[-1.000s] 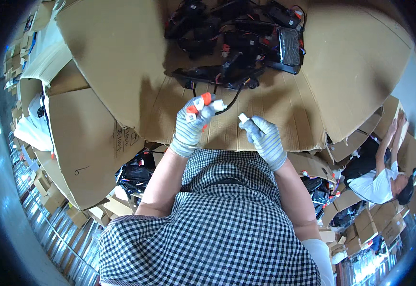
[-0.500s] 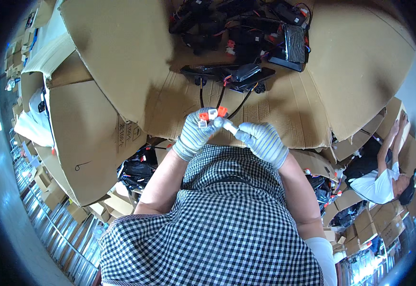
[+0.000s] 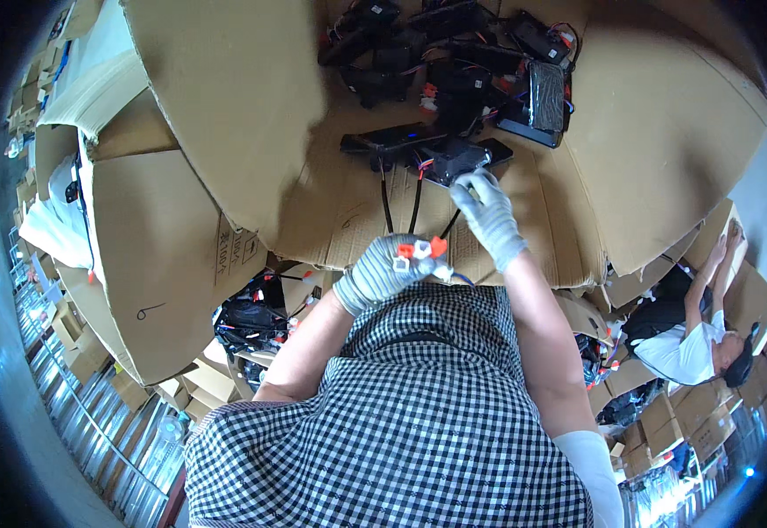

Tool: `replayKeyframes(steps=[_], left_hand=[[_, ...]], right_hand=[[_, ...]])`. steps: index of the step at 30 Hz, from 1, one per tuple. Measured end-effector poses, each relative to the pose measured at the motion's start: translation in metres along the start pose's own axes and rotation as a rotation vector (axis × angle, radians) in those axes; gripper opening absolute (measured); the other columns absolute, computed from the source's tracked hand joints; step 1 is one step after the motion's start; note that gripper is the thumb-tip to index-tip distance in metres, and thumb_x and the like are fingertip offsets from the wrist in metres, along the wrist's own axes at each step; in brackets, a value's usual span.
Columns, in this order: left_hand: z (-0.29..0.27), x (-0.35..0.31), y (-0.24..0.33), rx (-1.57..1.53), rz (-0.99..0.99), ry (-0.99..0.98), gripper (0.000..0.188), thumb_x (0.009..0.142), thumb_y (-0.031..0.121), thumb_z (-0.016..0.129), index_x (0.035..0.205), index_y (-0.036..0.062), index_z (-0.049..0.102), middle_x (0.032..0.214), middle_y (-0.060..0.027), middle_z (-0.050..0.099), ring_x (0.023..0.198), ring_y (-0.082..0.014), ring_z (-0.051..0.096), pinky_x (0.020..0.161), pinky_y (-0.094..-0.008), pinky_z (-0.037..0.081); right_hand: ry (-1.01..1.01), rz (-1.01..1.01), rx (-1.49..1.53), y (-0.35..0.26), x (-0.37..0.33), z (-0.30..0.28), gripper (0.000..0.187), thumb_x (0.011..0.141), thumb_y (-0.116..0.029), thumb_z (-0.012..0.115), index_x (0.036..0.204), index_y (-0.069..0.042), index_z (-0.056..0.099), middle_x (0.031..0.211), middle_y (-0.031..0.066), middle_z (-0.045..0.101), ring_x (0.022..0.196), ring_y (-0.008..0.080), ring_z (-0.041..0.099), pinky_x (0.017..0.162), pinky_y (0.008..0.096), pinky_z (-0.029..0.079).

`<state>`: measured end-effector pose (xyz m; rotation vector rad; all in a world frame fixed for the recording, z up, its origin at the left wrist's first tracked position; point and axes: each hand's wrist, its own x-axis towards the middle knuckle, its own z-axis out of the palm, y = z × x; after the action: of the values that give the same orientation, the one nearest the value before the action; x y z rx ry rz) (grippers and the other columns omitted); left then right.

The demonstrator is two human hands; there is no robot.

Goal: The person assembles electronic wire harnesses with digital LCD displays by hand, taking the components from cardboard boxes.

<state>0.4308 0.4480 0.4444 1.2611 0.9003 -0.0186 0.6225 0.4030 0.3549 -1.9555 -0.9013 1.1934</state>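
My left hand (image 3: 382, 275), in a striped knit glove, is closed around a bunch of red and white cable connectors (image 3: 420, 250). Black cables (image 3: 416, 204) run from the connectors to several black devices lying on cardboard. My right hand (image 3: 489, 216), gloved too, reaches forward with bent, slightly parted fingers. Its fingertips are at the near edge of a black device with shiny wrap (image 3: 458, 160); whether they press it cannot be made out. A small blue light shows on the black device to its left (image 3: 392, 138).
More black devices with wires (image 3: 458, 84) are heaped at the far side of the cardboard box (image 3: 542, 211). Its tall flaps rise left and right. Another open carton (image 3: 155, 238) stands at left. Bundles of black parts (image 3: 252, 317) lie below. A co-worker (image 3: 696, 343) is at right.
My right hand has left the white plug and moved forward to the black device. My left hand has come slightly nearer with the connectors. A blue light now shows on one device.
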Motion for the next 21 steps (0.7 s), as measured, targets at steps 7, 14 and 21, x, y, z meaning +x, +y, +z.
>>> replayKeyframes(steps=[7, 14, 21], left_hand=[[0.012, 0.0, -0.003, 0.581, 0.383, -0.27, 0.035, 0.08, 0.033, 0.063, 0.106, 0.01, 0.064, 0.099, -0.0135, 0.065, 0.091, -0.0298, 0.061, 0.084, -0.038, 0.045], [0.005, -0.01, -0.01, 0.277, 0.155, -0.32, 0.033, 0.083, 0.021, 0.059, 0.113, 0.0079, 0.061, 0.111, -0.0124, 0.062, 0.104, -0.0288, 0.058, 0.092, -0.037, 0.043], [-0.005, -0.011, -0.008, 0.296, 0.232, -0.227, 0.038, 0.081, 0.04, 0.061, 0.105, 0.0102, 0.063, 0.097, -0.0138, 0.063, 0.086, -0.0316, 0.06, 0.078, -0.0384, 0.048]], right_hand=[[-0.293, -0.51, -0.592, -0.072, 0.009, 0.052, 0.045, 0.074, -0.033, 0.067, 0.113, -0.011, 0.058, 0.144, 0.0187, 0.025, 0.128, 0.0353, 0.035, 0.102, 0.0462, 0.032], [-0.459, -0.616, -0.638, -0.061, -0.003, 0.073, 0.036, 0.079, -0.032, 0.061, 0.105, -0.007, 0.061, 0.14, 0.0137, 0.034, 0.131, 0.0307, 0.03, 0.104, 0.0458, 0.03], [-0.5, -0.272, -0.13, -0.033, -0.027, 0.022, 0.025, 0.085, -0.024, 0.054, 0.102, -0.007, 0.06, 0.108, 0.0151, 0.059, 0.101, 0.0319, 0.057, 0.086, 0.0418, 0.046]])
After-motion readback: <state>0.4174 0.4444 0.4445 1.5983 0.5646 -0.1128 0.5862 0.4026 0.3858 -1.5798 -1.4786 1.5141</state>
